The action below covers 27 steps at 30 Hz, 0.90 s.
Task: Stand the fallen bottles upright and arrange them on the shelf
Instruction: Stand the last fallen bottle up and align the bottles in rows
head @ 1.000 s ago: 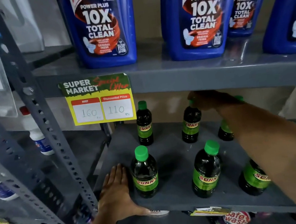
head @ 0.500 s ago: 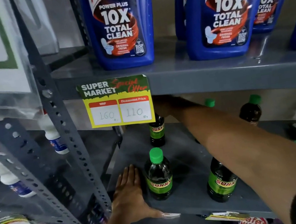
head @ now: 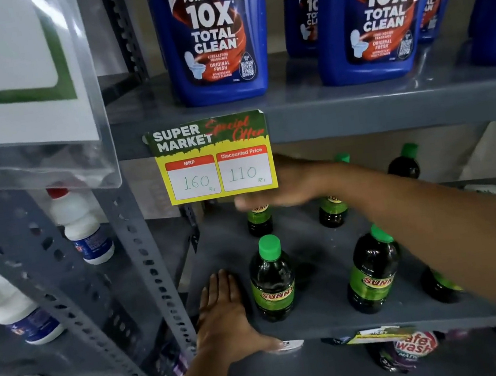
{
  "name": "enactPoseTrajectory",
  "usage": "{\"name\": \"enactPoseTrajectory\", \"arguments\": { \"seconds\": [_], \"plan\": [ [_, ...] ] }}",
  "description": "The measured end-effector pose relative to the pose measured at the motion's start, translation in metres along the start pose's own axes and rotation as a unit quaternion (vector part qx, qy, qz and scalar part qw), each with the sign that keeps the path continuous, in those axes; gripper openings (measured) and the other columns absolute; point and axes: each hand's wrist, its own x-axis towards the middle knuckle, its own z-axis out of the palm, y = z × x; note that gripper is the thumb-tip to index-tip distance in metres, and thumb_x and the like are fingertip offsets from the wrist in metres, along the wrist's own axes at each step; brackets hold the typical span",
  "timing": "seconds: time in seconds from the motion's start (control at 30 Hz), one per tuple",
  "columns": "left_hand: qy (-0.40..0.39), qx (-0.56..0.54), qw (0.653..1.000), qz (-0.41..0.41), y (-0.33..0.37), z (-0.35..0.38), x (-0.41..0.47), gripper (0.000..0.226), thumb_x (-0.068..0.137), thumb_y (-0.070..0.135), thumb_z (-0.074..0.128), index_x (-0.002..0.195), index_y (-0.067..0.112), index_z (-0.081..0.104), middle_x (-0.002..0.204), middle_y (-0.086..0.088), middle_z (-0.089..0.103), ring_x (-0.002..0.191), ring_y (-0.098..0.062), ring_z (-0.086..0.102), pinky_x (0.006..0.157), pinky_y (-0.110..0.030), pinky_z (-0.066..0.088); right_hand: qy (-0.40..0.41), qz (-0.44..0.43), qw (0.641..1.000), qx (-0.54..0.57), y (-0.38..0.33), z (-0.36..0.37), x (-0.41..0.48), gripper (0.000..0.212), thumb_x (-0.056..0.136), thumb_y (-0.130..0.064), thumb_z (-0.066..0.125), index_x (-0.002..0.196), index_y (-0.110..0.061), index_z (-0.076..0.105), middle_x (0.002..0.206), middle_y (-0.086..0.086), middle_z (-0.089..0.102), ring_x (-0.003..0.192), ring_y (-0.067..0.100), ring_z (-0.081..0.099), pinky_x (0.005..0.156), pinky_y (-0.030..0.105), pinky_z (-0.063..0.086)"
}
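Where bottles [head: 272,280] stand, left hand [head: 224,317] flat.

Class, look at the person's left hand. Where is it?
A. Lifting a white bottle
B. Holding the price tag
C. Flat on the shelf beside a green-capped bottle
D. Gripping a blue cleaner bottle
C: the left hand lies palm-down on the grey shelf, just left of the upright green-capped bottle, gripping nothing.
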Motion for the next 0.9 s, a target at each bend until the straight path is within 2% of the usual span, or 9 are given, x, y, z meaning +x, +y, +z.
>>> {"name": "enactPoseTrajectory", "arguments": {
  "seconds": [0.1,0.23,0.4,0.47,0.57,0.63,0.73,0.83,0.9],
  "plan": [
    [0.004,-0.002,1.0,0.004,-0.001,-0.001,0.001,0.17,0.028,0.103,0.05,0.155,0.007,-0.01,0.165,-0.013,-0.012,0.151,-0.027,-0.012,0.124,-0.043,-0.005,-0.113,-0.025,0.991,-0.068,-0.014,0.029,-0.03,0.057,0.08,-0.043,0.074,0.132,-0.033,0.055,0.134,-0.006,0.057,0.115,0.008,0.053,0.09,0.021,0.043],
    [0.0,-0.004,1.0,0.008,-0.001,-0.001,0.002,0.168,0.03,0.102,0.051,0.154,0.007,-0.011,0.165,-0.014,-0.01,0.151,-0.028,-0.01,0.124,-0.043,-0.003,-0.042,-0.022,0.986,-0.158,-0.018,0.058,-0.04,0.031,0.087,-0.024,0.07,0.118,-0.023,0.068,0.127,-0.002,0.062,0.116,0.019,0.057,0.097,0.035,0.047],
    [-0.018,-0.012,1.0,-0.001,0.001,-0.004,-0.002,0.172,0.027,0.103,0.052,0.154,0.006,-0.011,0.165,-0.014,-0.01,0.151,-0.029,-0.01,0.124,-0.045,-0.002,-0.029,0.026,0.99,-0.137,-0.022,0.054,-0.038,0.032,0.085,-0.024,0.073,0.116,-0.025,0.069,0.125,0.002,0.065,0.114,0.022,0.058,0.094,0.034,0.049],
    [-0.031,-0.021,0.999,0.0,0.003,-0.007,-0.004,0.173,0.027,0.102,0.055,0.153,0.006,-0.013,0.164,-0.015,-0.013,0.15,-0.029,-0.013,0.124,-0.045,-0.003,-0.019,0.019,0.988,-0.154,-0.02,0.055,-0.04,0.043,0.084,-0.027,0.073,0.126,-0.027,0.063,0.131,0.004,0.061,0.119,0.024,0.055,0.094,0.031,0.046],
    [-0.051,-0.04,0.998,0.013,0.004,-0.017,-0.009,0.176,0.027,0.098,0.063,0.151,0.005,-0.019,0.162,-0.017,-0.021,0.149,-0.03,-0.019,0.124,-0.045,-0.005,-0.004,0.017,0.987,-0.16,-0.013,0.059,-0.052,0.086,0.078,-0.041,0.075,0.15,-0.035,0.028,0.157,0.003,0.033,0.14,0.022,0.033,0.105,0.031,0.033],
    [-0.004,-0.068,0.997,0.031,0.009,-0.022,-0.018,0.175,0.03,0.099,0.063,0.15,0.005,-0.023,0.16,-0.017,-0.027,0.148,-0.029,-0.023,0.124,-0.045,-0.005,0.097,0.001,0.984,-0.149,-0.005,0.054,-0.074,0.089,0.078,-0.051,0.072,0.151,-0.033,0.025,0.158,0.003,0.029,0.143,0.023,0.03,0.113,0.038,0.031],
    [0.164,-0.062,0.982,0.074,0.017,-0.019,-0.047,0.15,0.058,0.1,0.043,0.151,-0.001,-0.016,0.16,-0.019,-0.025,0.148,-0.029,-0.022,0.125,-0.045,-0.002,0.295,-0.051,0.933,-0.198,0.014,0.05,-0.127,0.062,0.084,-0.039,0.07,0.136,-0.012,0.054,0.14,0.015,0.053,0.131,0.032,0.048,0.107,0.051,0.04],
    [0.33,0.031,0.92,0.209,0.046,-0.027,-0.089,0.106,0.091,0.077,0.029,0.151,-0.008,0.008,0.163,-0.025,-0.004,0.151,-0.038,0.0,0.124,-0.045,-0.001,0.434,-0.085,0.868,-0.226,0.024,0.063,-0.19,0.043,0.088,-0.028,0.067,0.125,-0.007,0.062,0.135,0.015,0.057,0.134,0.03,0.045,0.11,0.055,0.035],
    [0.411,0.07,0.857,0.303,0.084,-0.055,-0.097,0.091,0.098,0.065,0.032,0.152,-0.005,0.008,0.164,-0.021,-0.001,0.151,-0.038,0.004,0.125,-0.046,0.0,0.503,-0.117,0.826,-0.225,0.022,0.063,-0.233,0.04,0.093,-0.029,0.058,0.129,-0.011,0.057,0.14,0.009,0.053,0.14,0.025,0.037,0.114,0.051,0.028]
  ]
}}
